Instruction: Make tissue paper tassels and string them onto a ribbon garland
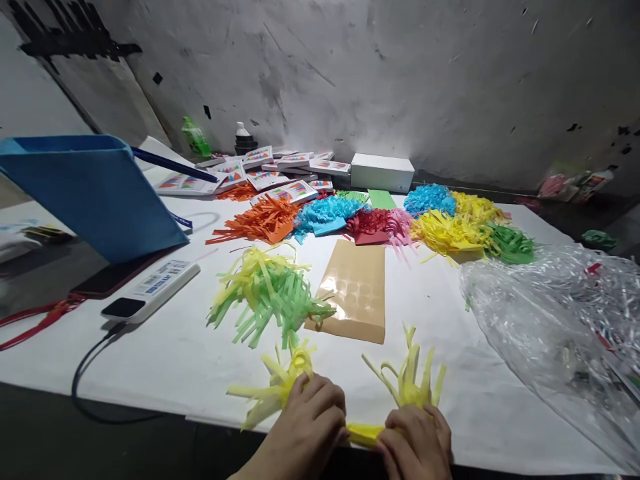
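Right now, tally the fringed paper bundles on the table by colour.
Orange: 1
Blue: 2
Red: 1
Pink: 1
Yellow: 2
Dark green: 1
Yellow-green: 1
Yellow, held by left hand and right hand: 1
Total: 10

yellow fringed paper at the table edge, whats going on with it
A person is pinching a yellow fringed paper piece with both hands at the near edge of the white table. The left hand and right hand grip its middle, and cut strips fan out at both ends. A yellow-green tassel pile and a tan sticker sheet lie just beyond, with more coloured tassels farther back.
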`<state>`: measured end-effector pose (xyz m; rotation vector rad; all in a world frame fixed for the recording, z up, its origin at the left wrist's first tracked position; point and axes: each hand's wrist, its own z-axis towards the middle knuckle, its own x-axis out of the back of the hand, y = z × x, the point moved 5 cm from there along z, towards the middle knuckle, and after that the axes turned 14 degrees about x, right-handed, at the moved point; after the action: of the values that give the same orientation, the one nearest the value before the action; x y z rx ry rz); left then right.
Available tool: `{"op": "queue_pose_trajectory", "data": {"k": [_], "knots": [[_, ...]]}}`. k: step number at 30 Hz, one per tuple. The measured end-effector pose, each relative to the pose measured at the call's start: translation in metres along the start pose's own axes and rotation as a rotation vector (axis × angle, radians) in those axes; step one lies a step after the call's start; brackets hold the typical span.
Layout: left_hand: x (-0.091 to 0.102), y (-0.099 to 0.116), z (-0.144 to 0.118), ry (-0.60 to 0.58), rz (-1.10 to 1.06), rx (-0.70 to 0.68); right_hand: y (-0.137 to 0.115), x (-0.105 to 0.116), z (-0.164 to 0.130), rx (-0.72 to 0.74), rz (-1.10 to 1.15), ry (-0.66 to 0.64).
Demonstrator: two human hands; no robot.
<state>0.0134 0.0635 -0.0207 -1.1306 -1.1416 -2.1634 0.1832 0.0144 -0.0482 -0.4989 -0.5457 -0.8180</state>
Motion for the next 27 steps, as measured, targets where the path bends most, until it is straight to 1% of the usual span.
{"op": "queue_pose_trajectory", "data": {"k": [3, 5, 7, 10, 12, 14, 16, 19, 21, 24, 26, 27], "knots": [[0.000, 0.001, 0.006, -0.016, 0.062, 0.115, 0.004, 0.001, 0.002, -0.100, -0.077, -0.011], [-0.002, -0.001, 0.008, 0.010, 0.088, 0.156, 0.003, 0.002, 0.002, -0.091, -0.147, 0.008], [-0.006, -0.002, 0.008, 0.028, 0.066, 0.110, -0.001, 0.000, 0.002, -0.007, -0.144, 0.014], [-0.012, -0.003, 0.002, 0.016, 0.002, -0.037, -0.007, -0.004, -0.002, 0.127, -0.067, -0.019], [-0.014, -0.004, -0.004, 0.009, -0.017, -0.092, -0.008, -0.003, -0.005, 0.156, -0.068, -0.025], [-0.012, -0.005, -0.008, 0.016, -0.045, -0.107, -0.008, -0.001, -0.007, 0.162, -0.072, -0.015], [-0.010, -0.003, -0.011, 0.035, -0.081, -0.098, -0.007, 0.002, -0.005, 0.141, -0.041, -0.006], [-0.006, 0.003, -0.008, 0.050, -0.086, -0.031, -0.007, 0.005, 0.000, 0.066, 0.004, 0.006], [-0.004, 0.007, -0.004, 0.016, -0.071, 0.035, -0.006, 0.006, 0.002, -0.015, 0.017, 0.017], [-0.003, 0.012, 0.003, -0.077, -0.003, 0.133, -0.005, 0.006, 0.000, -0.137, -0.003, 0.025], [-0.003, 0.013, 0.006, -0.123, 0.066, 0.177, -0.006, 0.004, -0.002, -0.156, -0.044, 0.021], [-0.003, 0.013, 0.008, -0.136, 0.091, 0.184, -0.007, 0.003, -0.002, -0.130, -0.062, 0.019]]}}
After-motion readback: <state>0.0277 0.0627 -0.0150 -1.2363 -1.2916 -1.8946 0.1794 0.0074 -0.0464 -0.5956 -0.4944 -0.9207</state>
